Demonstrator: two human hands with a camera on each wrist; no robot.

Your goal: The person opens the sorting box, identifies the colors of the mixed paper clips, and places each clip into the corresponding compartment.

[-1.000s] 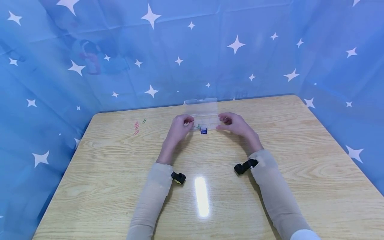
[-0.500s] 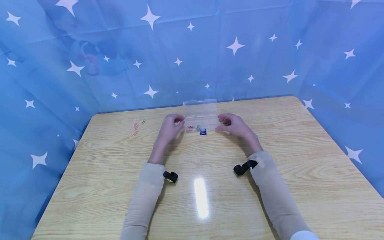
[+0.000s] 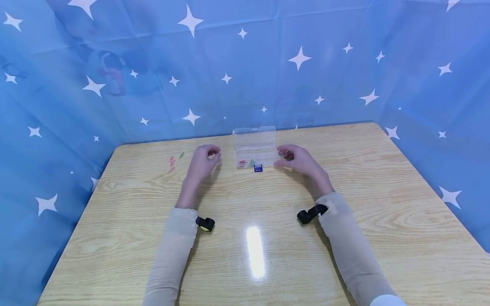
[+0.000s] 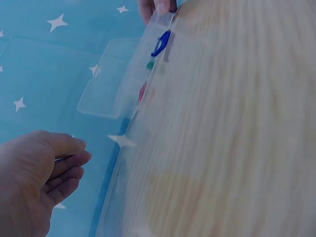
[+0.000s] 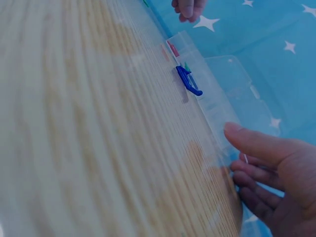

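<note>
A clear plastic box [image 3: 264, 156] stands near the far edge with its lid [image 3: 254, 138] raised behind it. Red paper clips [image 3: 243, 162] and green paper clips [image 3: 252, 162] lie in its left compartments, and a blue latch [image 3: 258, 168] hangs at its front. My right hand [image 3: 300, 160] holds the box's right end, thumb [image 5: 242, 136] at the near corner and fingers farther back. To the left of the box, my left hand [image 3: 200, 162] hovers over the table with loosely curled fingers and nothing visible in them. Three pink paper clips [image 3: 172, 162] and a green paper clip [image 3: 181, 155] lie left of it.
The wooden table [image 3: 126, 238] ends at a blue curtain [image 3: 160, 63] with white stars, close behind the box. Black wrist cameras [image 3: 205, 224] sit on both sleeves. A bright light reflection shows on the tabletop.
My left hand has moved left, away from the box's left end, uncovering the red paper clips inside. My right hand has stayed at the right end.
</note>
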